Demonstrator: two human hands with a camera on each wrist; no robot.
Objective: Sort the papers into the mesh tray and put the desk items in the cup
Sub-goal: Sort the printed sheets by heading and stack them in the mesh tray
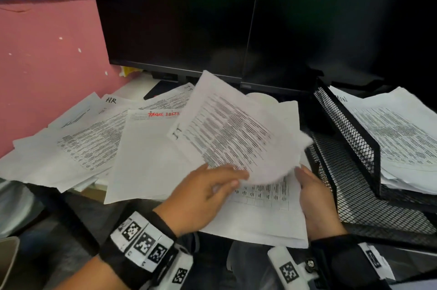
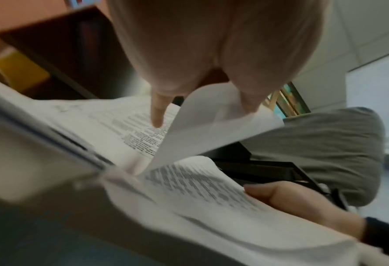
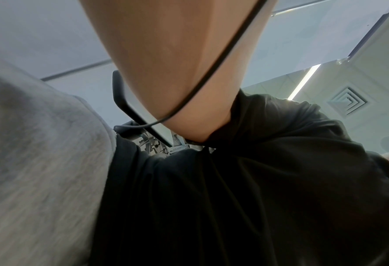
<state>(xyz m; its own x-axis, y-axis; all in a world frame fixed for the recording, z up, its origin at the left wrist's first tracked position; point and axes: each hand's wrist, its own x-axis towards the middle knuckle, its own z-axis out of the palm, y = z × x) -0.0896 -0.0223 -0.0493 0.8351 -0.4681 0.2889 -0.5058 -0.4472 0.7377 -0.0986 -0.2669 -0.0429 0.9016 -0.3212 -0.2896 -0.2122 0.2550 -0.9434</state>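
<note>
Clearly the left hand [image 1: 208,197] has hold of a printed sheet [image 1: 238,133] by its near edge: in the left wrist view the sheet's corner [image 2: 214,115] curls up between the thumb and the fingers [image 2: 158,115], one of which points down at the papers below. That sheet is lifted and bowed, blurred along its right edge, and it hangs over the middle of the desk just left of the mesh tray [image 1: 354,162].

The right hand [image 1: 314,197] lies at the right edge of a second sheet printed with a table [image 1: 264,207], thumb on top; its fingers pass under the paper and out of sight, so how firmly it grips cannot be told. The right wrist view shows only a forearm, a black cable and dark cloth.

More papers [image 1: 94,143] are fanned loosely over the left part of the desk, overlapping one another; one is marked "HR" by hand, two "IT", and one bears a red heading. The black mesh tray stands at the right, touching the loose papers' right side. Its upper tier already carries a stack of printed pages [image 1: 402,138], while the lower tier's mesh floor shows bare. Two dark monitors [image 1: 184,22] stand behind the papers. A cup's rim [image 1: 9,263] shows at the lower left edge of the head view, well apart from both hands.
</note>
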